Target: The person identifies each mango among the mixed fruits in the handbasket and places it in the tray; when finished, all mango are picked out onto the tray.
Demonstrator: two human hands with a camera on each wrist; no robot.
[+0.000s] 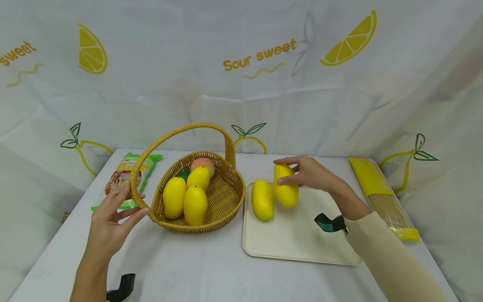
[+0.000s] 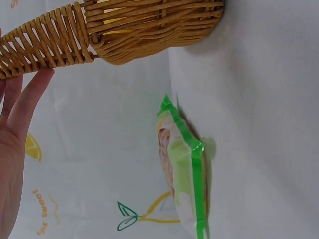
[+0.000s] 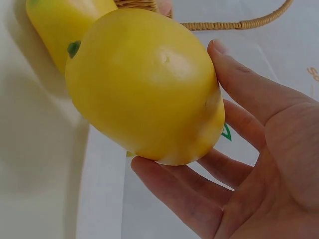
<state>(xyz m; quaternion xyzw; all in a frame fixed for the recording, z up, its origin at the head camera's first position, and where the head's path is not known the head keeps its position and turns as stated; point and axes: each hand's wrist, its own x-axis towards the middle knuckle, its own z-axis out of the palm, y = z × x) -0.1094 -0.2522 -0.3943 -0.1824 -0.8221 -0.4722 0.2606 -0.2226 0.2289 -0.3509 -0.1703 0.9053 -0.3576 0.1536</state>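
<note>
A wicker basket [image 1: 226,201] with a tall handle stands left of centre, holding several yellow mangoes [image 1: 175,198], a pink-orange round fruit [image 1: 203,164] and something dark green. My left hand [image 1: 109,224] grips the low left part of its handle; in the left wrist view the fingers of that hand [image 2: 15,144] touch the wicker. My right hand [image 1: 311,173] holds a yellow mango [image 1: 286,188] by its upper part over the beige tray [image 1: 298,247]. In the right wrist view, thumb and fingers of the hand [image 3: 269,159] lie around this mango [image 3: 144,84]. Another mango [image 1: 262,200] lies on the tray's left side.
A green-edged food packet [image 1: 124,176] lies behind my left hand, left of the basket. At the right table edge is a long yellow and clear packet [image 1: 383,197]. A white curtain [image 1: 170,92] with lemon prints hangs behind the table.
</note>
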